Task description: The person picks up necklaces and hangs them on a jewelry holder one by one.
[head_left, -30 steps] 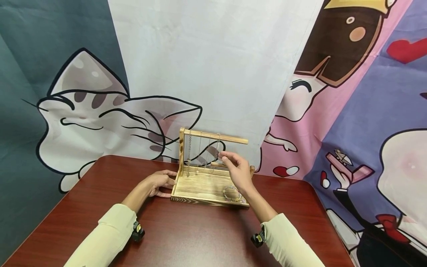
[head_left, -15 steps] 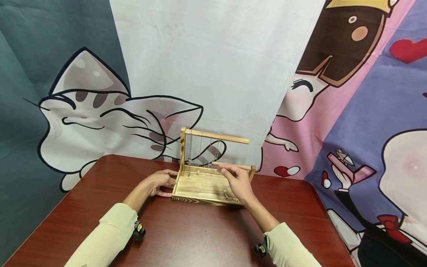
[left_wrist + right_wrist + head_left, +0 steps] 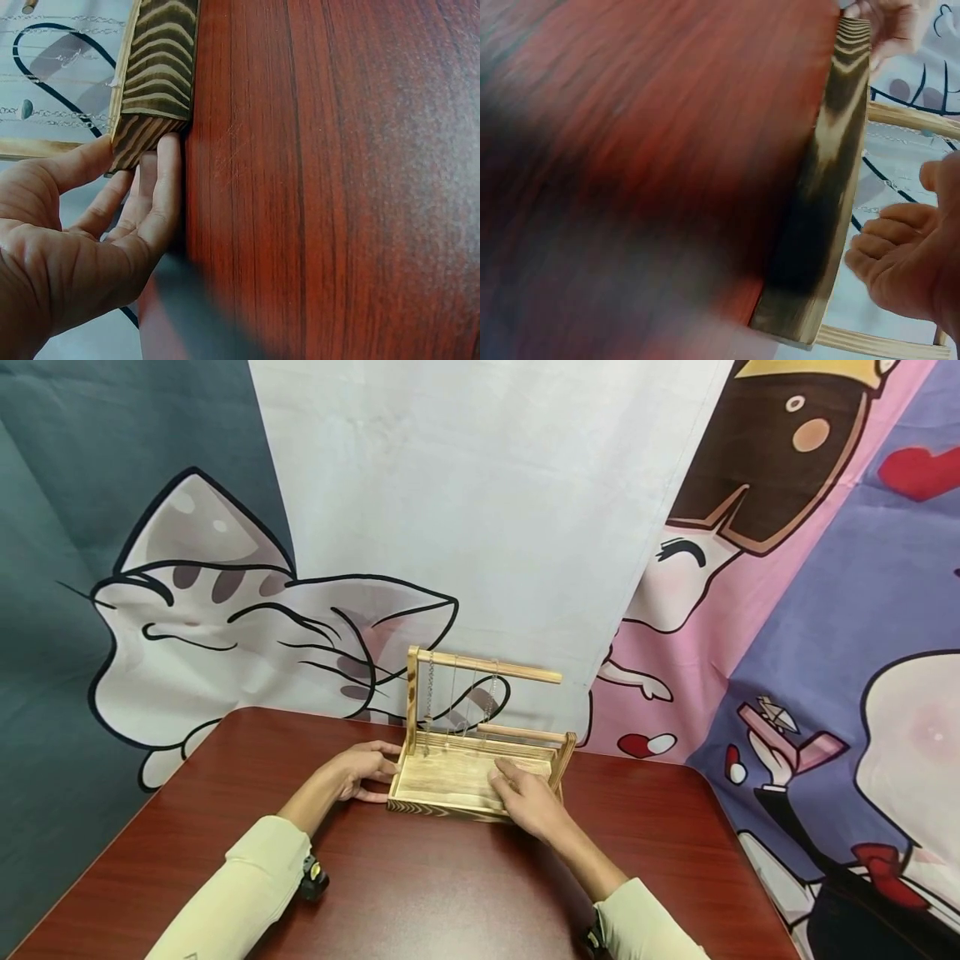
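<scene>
My left hand [image 3: 363,771] holds the left end of a wooden jewelry stand [image 3: 442,777]. In the left wrist view, its spread fingers [image 3: 169,172] and thumb meet the end of the tray. My right hand [image 3: 528,797] is low over the right part of the tray. Its fingers are loosely bent in the right wrist view, with nothing seen between them. Chain necklaces hang from the upper bar [image 3: 517,672], among them a chunky chain [image 3: 430,689] at the left and another chain [image 3: 491,693] farther right. The bracelets in the tray are hidden behind my right hand.
A shorter lower bar [image 3: 525,733] runs to a wooden post [image 3: 564,760] at the stand's right end. The stand rests on a reddish-brown table [image 3: 420,885]. Behind the table hangs a cartoon-printed cloth [image 3: 480,527].
My right hand has come down from beside the right-hand chain necklace to the tray, covering the bracelets that showed earlier. The left hand has kept its place at the stand's end.
</scene>
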A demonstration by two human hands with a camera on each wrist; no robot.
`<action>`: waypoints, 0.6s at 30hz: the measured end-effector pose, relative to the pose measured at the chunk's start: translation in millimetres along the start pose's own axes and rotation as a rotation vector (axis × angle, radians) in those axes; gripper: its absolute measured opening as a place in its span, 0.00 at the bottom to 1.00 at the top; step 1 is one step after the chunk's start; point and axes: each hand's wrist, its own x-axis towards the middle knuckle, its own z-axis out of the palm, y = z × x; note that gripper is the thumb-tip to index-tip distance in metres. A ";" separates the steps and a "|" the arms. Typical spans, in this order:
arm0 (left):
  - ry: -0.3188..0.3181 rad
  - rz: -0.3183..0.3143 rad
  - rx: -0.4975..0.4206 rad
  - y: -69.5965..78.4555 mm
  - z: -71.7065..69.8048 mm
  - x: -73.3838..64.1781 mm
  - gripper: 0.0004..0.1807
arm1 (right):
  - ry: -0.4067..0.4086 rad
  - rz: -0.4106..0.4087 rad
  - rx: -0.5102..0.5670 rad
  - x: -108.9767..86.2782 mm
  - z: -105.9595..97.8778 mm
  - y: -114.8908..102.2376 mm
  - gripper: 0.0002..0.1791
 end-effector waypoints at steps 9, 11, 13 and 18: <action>0.001 0.000 0.001 0.0 0.1 -0.4 0.34 | -0.191 -0.005 -0.238 -9.8 0.4 5.4 0.46; 0.001 -0.001 0.000 -0.1 0.1 -0.4 0.34 | -0.218 0.012 -0.280 -10.6 0.3 7.5 0.48; 0.001 -0.003 0.000 -0.3 0.3 -0.4 0.34 | -0.243 0.020 -0.304 -10.7 0.1 9.8 0.49; 0.003 0.000 0.004 0.0 0.2 -0.8 0.34 | -0.306 0.032 -0.285 -7.6 -2.3 13.8 0.53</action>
